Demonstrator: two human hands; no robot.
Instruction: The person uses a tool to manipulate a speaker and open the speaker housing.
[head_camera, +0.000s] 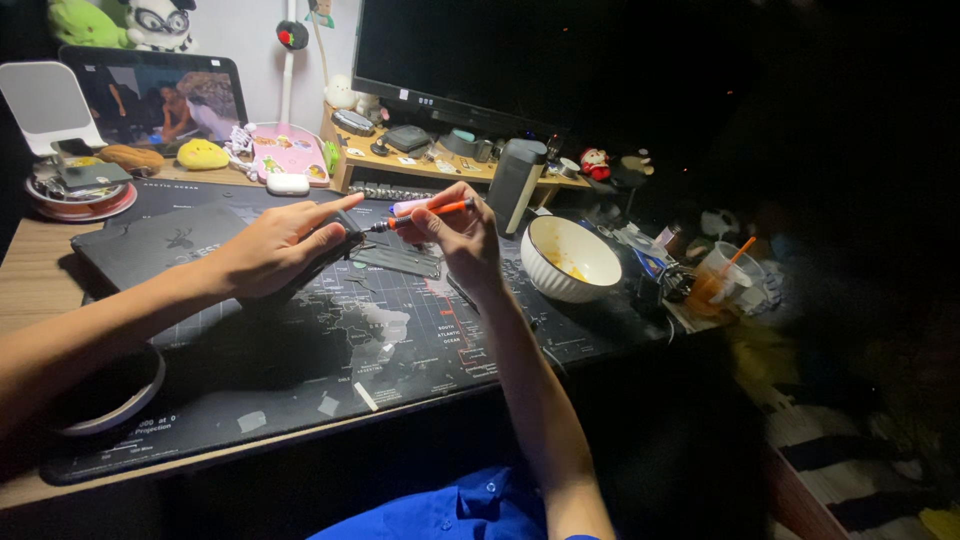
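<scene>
My right hand (458, 238) holds a slim orange-handled screwdriver (425, 214) almost level, its dark tip pointing left. A pale pink piece also shows in those fingers, above the handle. My left hand (275, 250) grips a small black object (335, 252) with the forefinger stretched out toward the tool's tip. The tip meets that object at about the middle of the desk. Both hands hover just above a black desk mat (400, 340) printed with a world map. A flat dark rectangular part (398, 260) lies on the mat under the hands.
A white bowl (570, 258) stands right of my right hand, and a plastic cup with an orange straw (725, 275) further right. Behind are a dark monitor (480, 55) on a wooden riser, a closed black laptop (150, 245) at left, a tablet (160, 100) and a tape roll (110, 395).
</scene>
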